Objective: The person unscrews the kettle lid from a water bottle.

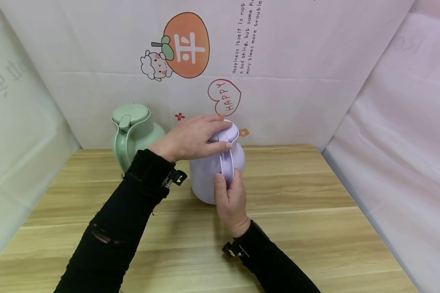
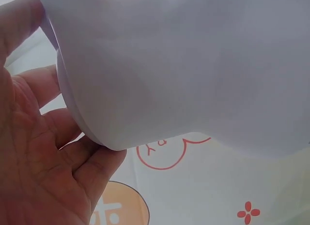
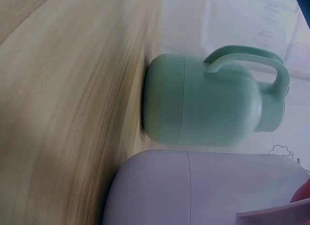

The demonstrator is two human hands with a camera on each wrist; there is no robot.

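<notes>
— Resting on the wooden table [image 1: 315, 228], upright and near its middle, is the lilac vacuum jug [image 1: 209, 175] that both of your hands are on. Do you see how the left hand [image 1: 188, 138] sits?

— Yes. Your left hand lies over the jug's lid [image 1: 230, 131], palm down, thumb running along the near side just above the handle [image 1: 226, 165] and the fingers curving over the far edge of the top. From the left wrist view the fingers [image 2: 94, 169] wrap under the lid's rim, so you grip the lid rather than merely touch it.

— And the right hand [image 1: 232, 199]?

— It comes up from below and is clamped on the handle: your thumb presses the handle's near face and the other fingers curl behind it, out of sight. The handle faces you.

— What stands about it?

— A mint-green vacuum jug [image 1: 133, 134] of the same shape stands upright behind and to the left of the lilac one, close to the back wall, its lid on. In the right wrist view the two jugs look near each other; whether they touch, you cannot tell from any view. A printed backdrop [image 1: 297, 61] with an orange fruit cartoon [image 1: 185, 44] and a "HAPPY" heart [image 1: 224, 97] rises behind the table.
</notes>
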